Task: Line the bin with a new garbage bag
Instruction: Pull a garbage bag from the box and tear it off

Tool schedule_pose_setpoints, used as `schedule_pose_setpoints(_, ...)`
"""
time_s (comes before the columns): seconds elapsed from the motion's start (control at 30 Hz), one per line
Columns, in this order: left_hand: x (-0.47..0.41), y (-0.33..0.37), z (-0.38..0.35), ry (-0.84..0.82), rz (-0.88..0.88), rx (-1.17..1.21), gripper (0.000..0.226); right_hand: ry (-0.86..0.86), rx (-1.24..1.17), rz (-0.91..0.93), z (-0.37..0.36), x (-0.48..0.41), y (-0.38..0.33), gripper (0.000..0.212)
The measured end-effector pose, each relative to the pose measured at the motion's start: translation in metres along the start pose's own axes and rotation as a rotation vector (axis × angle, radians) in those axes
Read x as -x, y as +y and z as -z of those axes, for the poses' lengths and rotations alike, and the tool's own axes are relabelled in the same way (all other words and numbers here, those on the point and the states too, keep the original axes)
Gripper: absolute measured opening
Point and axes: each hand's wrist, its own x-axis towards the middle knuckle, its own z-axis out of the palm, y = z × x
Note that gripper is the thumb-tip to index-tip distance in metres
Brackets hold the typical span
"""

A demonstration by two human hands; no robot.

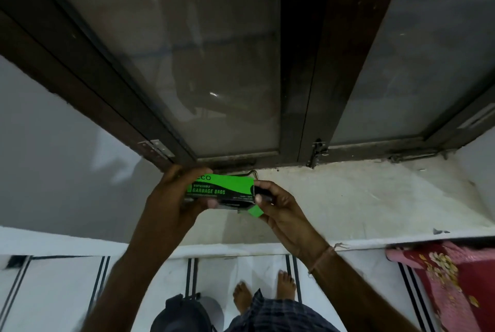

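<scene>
The left hand [174, 198] was closed around the left end of the green garbage bag box [221, 189]. The right hand [281, 208] was pinched at its opened right end, apparently on a dark roll. The box was held over the window sill [361, 198], near its front-left corner.

Window sill [361, 198]: pale stone ledge, stained, runs below the dark-framed window. Small dark debris bit [440, 231] lies on its front edge, right side; grime along the back edge by the frame. A bent metal hook [253, 173] sits at the sill's back, whether it touches the stone can't tell.

Floor/bedding: white sheet w/ dark stripes [67, 278] spreads below the sill. Pink-red patterned cloth [450, 278] lies on it at right. Bare feet [263, 294] stand on the sheet, center.
</scene>
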Motion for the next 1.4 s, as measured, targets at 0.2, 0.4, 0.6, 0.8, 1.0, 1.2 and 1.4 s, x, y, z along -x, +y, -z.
schedule_pose_setpoints(0.2,0.015,-0.023,-0.007,0.063,0.106,0.192,0.044,0.204,0.108,0.156,0.012,0.009,-0.008,0.026)
schedule_pose_setpoints(0.4,0.027,-0.066,-0.045,0.062,0.271,0.246,0.053,0.335,0.075,0.197,0.027,0.014,-0.012,0.022)
schedule_pose_setpoints(0.6,0.017,-0.093,-0.085,0.037,0.198,0.067,0.050,0.300,0.084,0.200,0.025,0.022,-0.016,0.023)
schedule_pose_setpoints(0.8,0.021,-0.010,-0.095,0.353,0.366,0.185,0.031,0.252,0.092,0.198,0.008,0.032,-0.024,0.023)
schedule_pose_setpoints(1.0,0.014,0.039,-0.109,0.119,0.587,1.167,0.036,0.177,0.336,0.207,-0.021,0.041,-0.021,0.018)
schedule_pose_setpoints(1.2,0.017,0.029,-0.103,0.107,0.582,1.274,0.043,0.154,0.429,0.153,-0.031,0.039,-0.027,0.016)
schedule_pose_setpoints(1.4,0.021,0.029,-0.100,0.083,0.588,1.378,0.034,0.198,0.357,0.056,-0.033,0.036,-0.033,0.026)
